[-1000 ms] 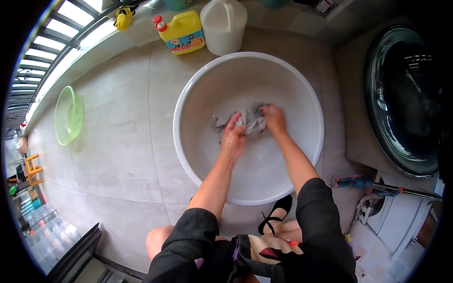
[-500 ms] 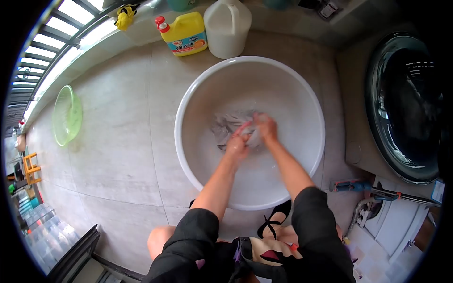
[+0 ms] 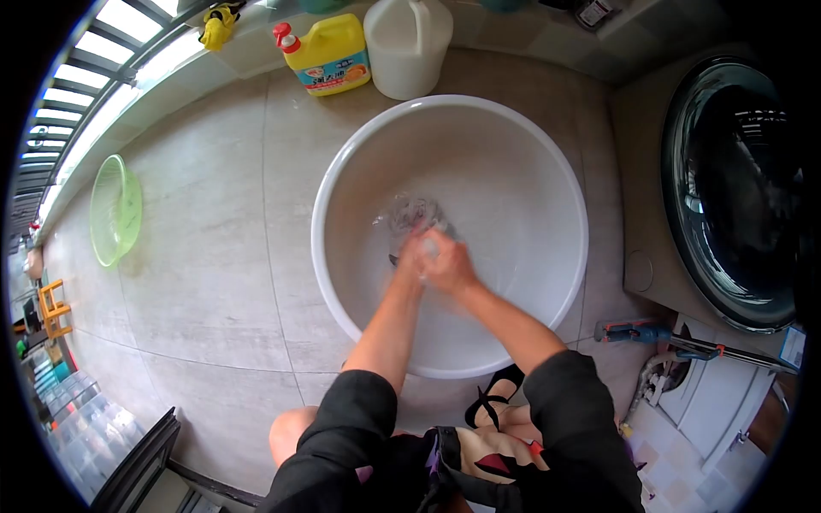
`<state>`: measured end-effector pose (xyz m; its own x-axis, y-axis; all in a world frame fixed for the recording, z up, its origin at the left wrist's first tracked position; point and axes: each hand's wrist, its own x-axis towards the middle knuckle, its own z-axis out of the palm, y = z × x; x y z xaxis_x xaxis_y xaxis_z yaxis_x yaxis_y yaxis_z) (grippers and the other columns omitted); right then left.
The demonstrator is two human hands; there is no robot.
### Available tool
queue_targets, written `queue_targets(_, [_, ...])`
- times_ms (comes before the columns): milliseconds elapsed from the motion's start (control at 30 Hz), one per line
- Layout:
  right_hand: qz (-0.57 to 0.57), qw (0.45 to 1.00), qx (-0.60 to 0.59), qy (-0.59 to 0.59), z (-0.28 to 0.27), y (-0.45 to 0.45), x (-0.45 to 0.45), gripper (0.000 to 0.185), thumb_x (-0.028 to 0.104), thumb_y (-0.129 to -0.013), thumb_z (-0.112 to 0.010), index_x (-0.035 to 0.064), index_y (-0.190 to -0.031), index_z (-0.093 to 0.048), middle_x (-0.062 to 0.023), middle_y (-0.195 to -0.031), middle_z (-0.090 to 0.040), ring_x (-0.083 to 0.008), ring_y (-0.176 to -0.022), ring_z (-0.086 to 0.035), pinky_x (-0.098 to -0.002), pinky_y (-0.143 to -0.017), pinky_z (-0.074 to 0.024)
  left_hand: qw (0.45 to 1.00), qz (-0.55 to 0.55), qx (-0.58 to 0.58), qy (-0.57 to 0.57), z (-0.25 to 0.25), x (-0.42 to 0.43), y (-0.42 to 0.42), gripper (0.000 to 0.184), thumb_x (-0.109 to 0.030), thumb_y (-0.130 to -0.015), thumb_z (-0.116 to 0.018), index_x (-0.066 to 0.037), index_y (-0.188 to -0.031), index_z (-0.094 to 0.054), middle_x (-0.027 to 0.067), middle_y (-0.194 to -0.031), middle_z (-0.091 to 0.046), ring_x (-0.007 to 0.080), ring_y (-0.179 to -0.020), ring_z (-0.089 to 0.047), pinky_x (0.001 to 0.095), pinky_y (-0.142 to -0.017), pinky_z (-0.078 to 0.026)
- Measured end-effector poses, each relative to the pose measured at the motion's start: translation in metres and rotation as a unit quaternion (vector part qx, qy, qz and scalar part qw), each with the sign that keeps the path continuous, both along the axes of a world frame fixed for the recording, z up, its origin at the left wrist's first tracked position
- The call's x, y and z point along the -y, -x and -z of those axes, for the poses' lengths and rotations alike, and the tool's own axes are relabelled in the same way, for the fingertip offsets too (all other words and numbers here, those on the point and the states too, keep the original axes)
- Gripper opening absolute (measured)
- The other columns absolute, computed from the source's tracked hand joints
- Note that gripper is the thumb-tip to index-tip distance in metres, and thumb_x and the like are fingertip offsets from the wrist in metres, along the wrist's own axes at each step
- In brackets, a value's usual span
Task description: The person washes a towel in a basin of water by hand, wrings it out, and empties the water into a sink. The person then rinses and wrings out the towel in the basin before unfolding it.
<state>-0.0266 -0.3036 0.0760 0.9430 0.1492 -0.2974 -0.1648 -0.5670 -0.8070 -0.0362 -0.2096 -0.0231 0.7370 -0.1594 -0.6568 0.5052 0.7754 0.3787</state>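
A grey wet cloth [image 3: 416,210] lies bunched in the water of a large white basin [image 3: 321,248], left of the basin's middle. My left hand [image 3: 412,253] is closed on the near end of the cloth, its fingers partly blurred. Pressed against it from the right, my right hand [image 3: 448,262] is closed on the cloth too. Most of the cloth sticks out beyond my hands, away from me.
Behind the basin stand a yellow detergent bottle [image 3: 329,60] and a white jug [image 3: 407,51]. A green basket [image 3: 117,211] is at the left, a round dark appliance door [image 3: 731,192] at the right. A stick-like tool [image 3: 637,332] lies below that door.
My right hand has moved left and toward me, up against my left hand. The cloth, spread wider before, is now bunched into a smaller clump.
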Motion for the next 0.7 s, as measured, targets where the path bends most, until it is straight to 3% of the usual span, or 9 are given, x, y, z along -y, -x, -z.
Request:
queue_targets(100, [0.028, 0.978, 0.019, 0.207, 0.035, -0.045, 0.031, 0.037, 0.042, -0.077, -0.057, 0.0094, -0.093, -0.053, -0.0256, -0.083, -0.058, -0.0420, -0.072, -0.055, -0.0439, -0.066, -0.0450, 0.993, 0.068, -0.066, -0.068, -0.046, 0.018, -0.010, 0.054, -0.007, -0.081, -0.045, -0.013, -0.132, -0.030, 0.0084, -0.115, -0.050, 0.0176, -0.102, -0.049, 0.0300, -0.083, -0.044])
queue_targets(200, [0.151, 0.967, 0.017, 0.205, 0.066, -0.070, 0.072, 0.036, 0.035, -0.076, -0.060, 0.0091, -0.100, -0.054, -0.0238, -0.091, -0.059, -0.0396, -0.080, -0.057, -0.0432, -0.070, -0.0447, 0.997, 0.024, -0.057, -0.055, -0.073, 0.011, -0.014, 0.055, -0.014, -0.081, -0.048, -0.021, -0.133, -0.030, 0.0066, -0.120, -0.046, 0.0208, -0.111, -0.042, 0.0479, -0.090, -0.035])
queue_targets(267, [0.329, 0.885, 0.271, 0.188, 0.099, -0.063, 0.088, 0.042, 0.027, -0.072, -0.067, 0.0075, -0.107, -0.053, -0.0200, -0.100, -0.058, -0.0375, -0.086, -0.057, -0.0425, -0.076, -0.0440, 0.991, 0.039, -0.098, -0.078, -0.073, 0.013, -0.015, 0.054, -0.019, -0.082, -0.050, -0.026, -0.132, -0.030, 0.0081, -0.127, -0.040, 0.0242, -0.113, -0.040, 0.0561, -0.089, -0.032])
queue_targets(333, [0.280, 0.920, 0.217, 0.166, 0.129, -0.032, 0.058, 0.048, 0.016, -0.067, -0.069, 0.0056, -0.110, -0.051, -0.0149, -0.105, -0.056, -0.0297, -0.083, -0.058, -0.0379, -0.076, -0.0456, 0.981, 0.101, -0.154, -0.056, -0.051, 0.021, -0.013, 0.059, -0.027, -0.080, -0.054, -0.034, -0.132, -0.028, 0.0100, -0.133, -0.031, 0.0240, -0.120, -0.030, 0.0658, -0.090, -0.020])
queue_targets(433, [0.127, 0.989, -0.052, -0.060, 0.071, -0.008, 0.023, 0.044, 0.016, -0.064, -0.067, 0.0067, -0.105, -0.053, -0.0137, -0.095, -0.059, -0.0255, -0.084, -0.058, -0.0340, -0.075, -0.0454, 0.994, 0.038, -0.103, -0.002, -0.042, 0.010, -0.021, 0.069, -0.030, -0.078, -0.057, -0.022, -0.137, -0.021, 0.0018, -0.139, -0.024, 0.0231, -0.122, -0.030, 0.0525, -0.099, -0.020])
queue_targets(467, [0.072, 0.987, -0.108, -0.095, 0.036, 0.001, 0.013, 0.044, 0.020, -0.063, -0.067, 0.0074, -0.103, -0.053, -0.0155, -0.096, -0.059, -0.0286, -0.090, -0.057, -0.0348, -0.075, -0.0449, 0.994, 0.034, -0.087, 0.052, 0.028, 0.001, -0.021, 0.063, -0.030, -0.078, -0.056, -0.015, -0.133, -0.029, 0.0072, -0.131, -0.037, 0.0228, -0.111, -0.043, 0.0408, -0.089, -0.037])
queue_targets(500, [0.026, 0.994, -0.036, -0.103, -0.004, 0.010, 0.003, 0.035, 0.023, -0.065, -0.066, 0.0087, -0.097, -0.057, -0.0149, -0.084, -0.062, -0.0306, -0.082, -0.059, -0.0367, -0.070, -0.0462, 0.994, 0.033, -0.090, 0.053, 0.021, 0.000, -0.023, 0.063, -0.030, -0.078, -0.056, -0.015, -0.133, -0.029, 0.0072, -0.131, -0.037, 0.0228, -0.111, -0.043, 0.0408, -0.089, -0.037])
queue_targets(633, [0.032, 0.997, -0.002, 0.066, 0.019, -0.019, 0.025, 0.034, 0.034, -0.072, -0.062, 0.0020, -0.084, -0.060, -0.0193, -0.079, -0.061, -0.0318, -0.075, -0.060, -0.0359, -0.067, -0.0467, 0.995, 0.067, -0.060, 0.037, 0.015, 0.011, -0.009, 0.040, -0.015, -0.079, -0.055, -0.010, -0.117, -0.044, 0.0066, -0.099, -0.057, 0.0177, -0.075, -0.058, 0.0328, -0.054, -0.047])
queue_targets(700, [0.102, 0.966, -0.042, 0.235, 0.029, -0.050, 0.047, 0.040, 0.039, -0.074, -0.060, 0.0013, -0.087, -0.060, -0.0204, -0.084, -0.061, -0.0337, -0.082, -0.058, -0.0376, -0.073, -0.0452, 0.998, 0.038, -0.004, -0.044, -0.037, 0.024, -0.006, 0.029, -0.015, -0.081, -0.049, -0.008, -0.109, -0.048, 0.0064, -0.097, -0.058, 0.0201, -0.086, -0.058, 0.0348, -0.068, -0.050])
